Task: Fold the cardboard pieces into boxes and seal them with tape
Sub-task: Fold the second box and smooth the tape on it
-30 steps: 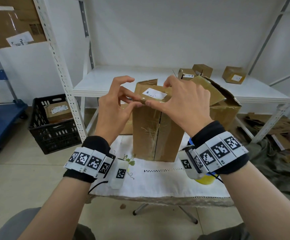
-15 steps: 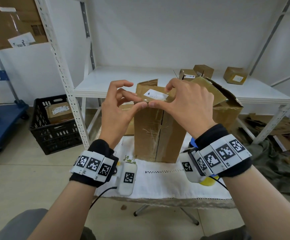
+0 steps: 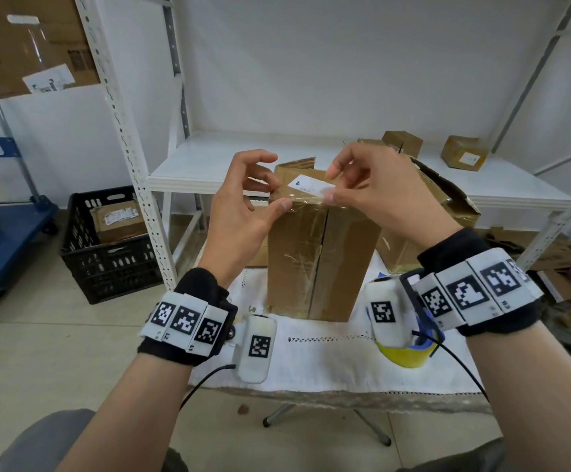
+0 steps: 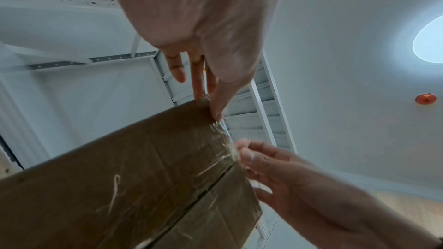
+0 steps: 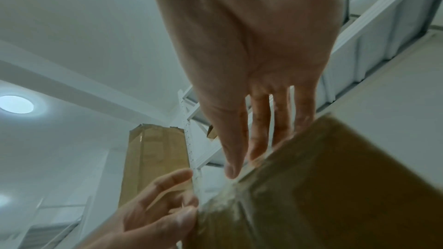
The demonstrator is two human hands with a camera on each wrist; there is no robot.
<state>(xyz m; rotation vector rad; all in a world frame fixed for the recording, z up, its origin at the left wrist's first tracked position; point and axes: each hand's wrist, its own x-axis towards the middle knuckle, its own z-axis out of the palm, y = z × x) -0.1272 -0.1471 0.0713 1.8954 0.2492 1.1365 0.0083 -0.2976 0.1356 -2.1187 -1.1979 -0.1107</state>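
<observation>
A tall brown cardboard box stands upright on the white-clothed table. Clear tape runs along its top front edge. My left hand presses the tape with its thumb near the box's top left corner, the other fingers relaxed over the top. My right hand presses the same edge near the middle, thumb on the front and straight fingers on the top by the white label. The left wrist view shows the box, tape and left hand. The right wrist view shows the right hand on the box.
A yellow and blue tape roll lies on the table under my right wrist. A larger open box stands behind on the right. Small boxes sit on the white shelf. A black crate is on the floor at left.
My two thumbs met at one point on the top edge before. They have slid apart along the tape, the left one toward the left corner.
</observation>
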